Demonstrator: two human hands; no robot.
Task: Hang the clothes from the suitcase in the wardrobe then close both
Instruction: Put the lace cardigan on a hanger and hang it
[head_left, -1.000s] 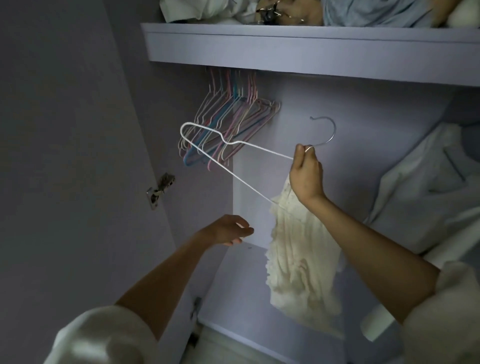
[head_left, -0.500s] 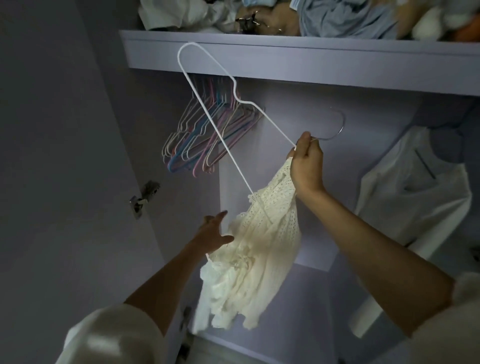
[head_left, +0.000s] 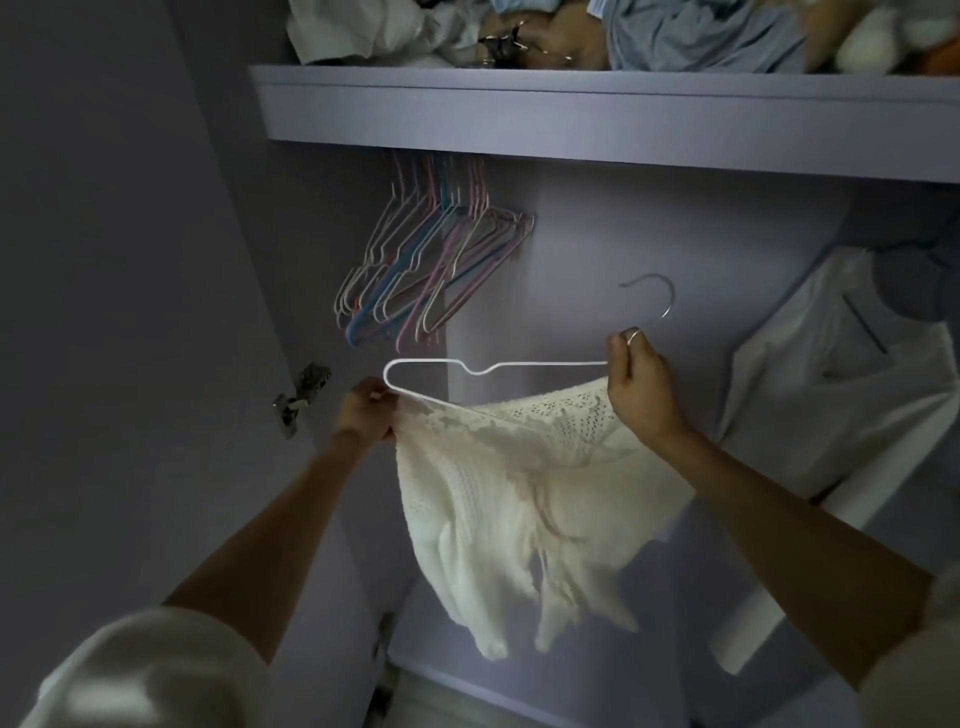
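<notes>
Wardrobe (head_left: 675, 234): lilac, no writing legible.
Right hand (head_left: 641, 382): gripping white hanger (head_left: 519, 365) neck.
Left hand (head_left: 366, 410): pinching cream top (head_left: 509, 499) onto hanger.

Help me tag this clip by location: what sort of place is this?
Most likely the inside of a bedroom wardrobe or closet. A bunch of empty hangers hangs below a shelf piled with clothes, a white garment hangs at the right, and a door hinge shows at the left.

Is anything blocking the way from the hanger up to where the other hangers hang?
Nothing visible does. The hanger with the top sits below and right of the empty hangers; open space lies between. The rail itself is hidden behind the shelf.
</notes>
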